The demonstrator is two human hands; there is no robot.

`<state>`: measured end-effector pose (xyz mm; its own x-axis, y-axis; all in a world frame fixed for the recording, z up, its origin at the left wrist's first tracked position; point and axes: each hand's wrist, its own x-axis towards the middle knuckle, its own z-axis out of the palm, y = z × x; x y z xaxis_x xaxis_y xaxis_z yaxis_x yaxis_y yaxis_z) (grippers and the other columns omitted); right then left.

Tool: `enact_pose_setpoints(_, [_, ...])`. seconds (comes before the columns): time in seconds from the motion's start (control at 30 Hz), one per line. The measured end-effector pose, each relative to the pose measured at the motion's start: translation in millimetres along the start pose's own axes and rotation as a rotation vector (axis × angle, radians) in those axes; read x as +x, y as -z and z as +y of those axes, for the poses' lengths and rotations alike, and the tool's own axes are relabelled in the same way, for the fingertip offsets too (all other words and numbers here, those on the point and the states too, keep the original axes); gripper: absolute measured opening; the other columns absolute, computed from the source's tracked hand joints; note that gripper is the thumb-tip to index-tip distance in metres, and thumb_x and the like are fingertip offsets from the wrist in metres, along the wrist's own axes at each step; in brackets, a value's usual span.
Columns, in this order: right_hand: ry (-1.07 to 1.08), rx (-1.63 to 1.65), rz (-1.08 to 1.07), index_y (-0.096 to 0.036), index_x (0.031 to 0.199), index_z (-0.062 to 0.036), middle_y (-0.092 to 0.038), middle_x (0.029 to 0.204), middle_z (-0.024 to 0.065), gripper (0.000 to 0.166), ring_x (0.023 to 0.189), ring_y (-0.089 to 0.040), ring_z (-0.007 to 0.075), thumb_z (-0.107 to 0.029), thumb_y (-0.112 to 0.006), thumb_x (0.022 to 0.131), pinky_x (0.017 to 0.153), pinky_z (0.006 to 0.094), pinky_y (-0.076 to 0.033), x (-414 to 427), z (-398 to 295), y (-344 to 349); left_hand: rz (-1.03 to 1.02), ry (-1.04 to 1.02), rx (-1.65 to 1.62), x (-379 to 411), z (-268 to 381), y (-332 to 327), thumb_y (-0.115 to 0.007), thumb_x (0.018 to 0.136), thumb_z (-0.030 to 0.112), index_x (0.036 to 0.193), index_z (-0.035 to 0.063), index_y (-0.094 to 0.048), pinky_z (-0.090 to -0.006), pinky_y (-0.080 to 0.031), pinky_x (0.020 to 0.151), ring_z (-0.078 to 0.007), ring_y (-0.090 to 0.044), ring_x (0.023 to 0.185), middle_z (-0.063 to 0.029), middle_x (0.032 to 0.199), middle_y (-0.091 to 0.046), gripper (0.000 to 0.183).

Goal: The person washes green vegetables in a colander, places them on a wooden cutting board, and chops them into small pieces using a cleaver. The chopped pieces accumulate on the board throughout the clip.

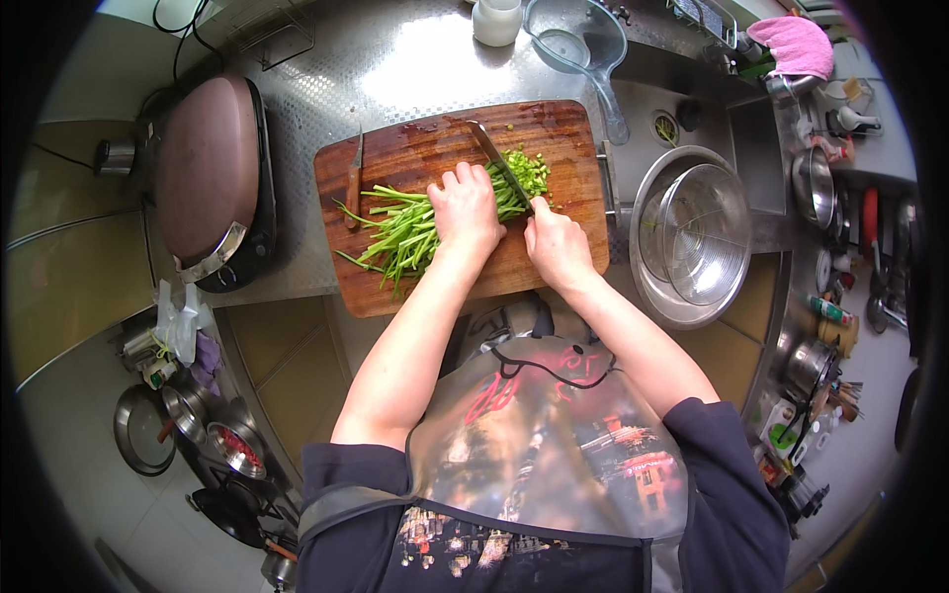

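A bunch of long green stems [404, 230] lies across a wooden cutting board [393, 156]. My left hand [467, 207] presses down on the bunch, its fingers curled over the stems close to the blade. In my right hand [557, 241] is the handle of a kitchen knife [498, 157], whose blade slants away across the stems. Finely chopped green pieces [528, 170] are heaped just right of the blade. A small knife with a wooden handle [354, 181] lies along the board's left side, apart from both hands.
Left of the board stands an electric griddle [207, 178] with its lid down. A steel basin [645, 274] holding a wire-mesh strainer [704, 237] sits by the sink [752, 148] at right. Beyond the board are a translucent plastic ladle [609, 96] and a white jar [497, 22].
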<state>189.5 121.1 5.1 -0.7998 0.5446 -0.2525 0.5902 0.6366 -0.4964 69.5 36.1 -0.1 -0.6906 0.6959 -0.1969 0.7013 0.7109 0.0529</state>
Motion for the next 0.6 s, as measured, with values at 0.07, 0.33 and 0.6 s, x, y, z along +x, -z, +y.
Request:
enact_pose_setpoints(0.07, [0.041,0.067,0.014,-0.055,0.106,-0.0034,-0.066,0.076,0.0268,0.018,0.076,-0.065,0.0481,-0.016,-0.054,0.094,0.071,0.0575,-0.052,0.4,7.3,2.9,-0.013,0.003,0.004,1.1,-1.6,1.2,-0.092,0.055,0.036,0.11,0.0064,-0.058,-0.0437,-0.047,0.088,-0.0235,-0.059,0.101,-0.0075,0.106,-0.058,0.072])
enact_pose_setpoints(0.33, [-0.077,0.071,-0.148,-0.056,0.112,0.0004,-0.066,0.085,0.0289,0.023,0.085,-0.064,0.0486,-0.014,-0.056,0.094,0.075,0.0557,-0.05,-37.7,-22.3,79.2,-0.013,0.013,0.004,0.2,-2.6,-5.3,-0.093,0.052,0.037,0.11,0.0057,-0.055,-0.0426,-0.048,0.087,-0.0247,-0.059,0.103,-0.0093,0.108,-0.057,0.076])
enact_pose_setpoints(0.6, [0.0,-0.018,-0.017,-0.055,0.109,-0.0028,-0.066,0.079,0.0276,0.02,0.077,-0.066,0.0475,-0.016,-0.055,0.093,0.071,0.0574,-0.052,-3.2,-3.4,-1.3,-0.036,0.022,0.009,2.1,0.6,-0.3,-0.092,0.054,0.039,0.112,0.0064,-0.057,-0.0435,-0.047,0.09,-0.0227,-0.058,0.103,-0.0076,0.107,-0.058,0.075])
